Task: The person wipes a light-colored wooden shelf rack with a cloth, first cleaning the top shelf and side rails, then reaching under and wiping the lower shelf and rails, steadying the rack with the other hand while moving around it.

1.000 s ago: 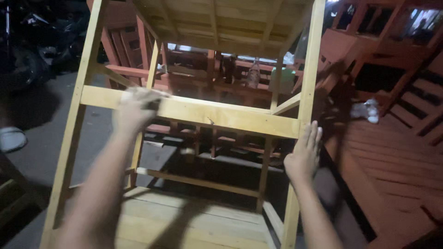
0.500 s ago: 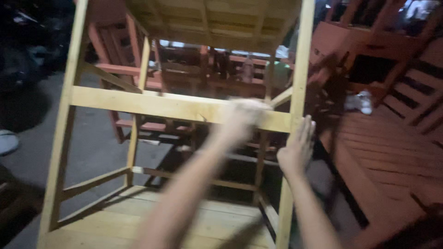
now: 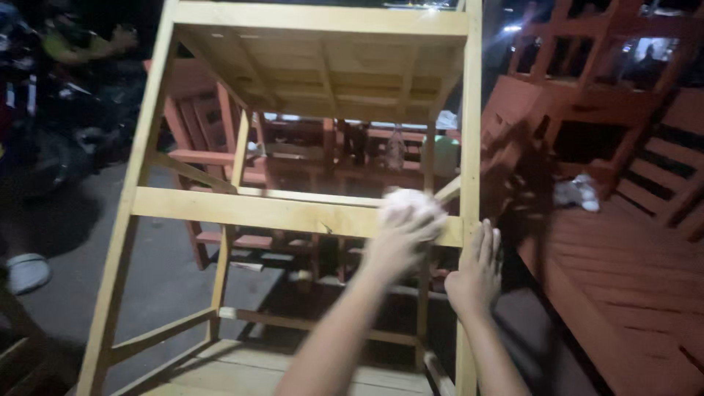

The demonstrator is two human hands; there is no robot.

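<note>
Rubbing pale rail [image 3: 279, 214] of tilted wooden frame, 12 o'clock | left hand [image 3: 400, 231] closed on white pad [image 3: 409, 202] | right hand [image 3: 478, 271] flat, open on upright post [image 3: 469, 147] | risk, we judge: frame tipping, splinters.

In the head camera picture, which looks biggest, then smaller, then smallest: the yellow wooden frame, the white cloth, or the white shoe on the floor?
1. Yellow wooden frame, by far the largest.
2 and 3. White cloth under the left hand and white shoe look about alike; the cloth is blurred and nearer, so I won't rank them.
</note>
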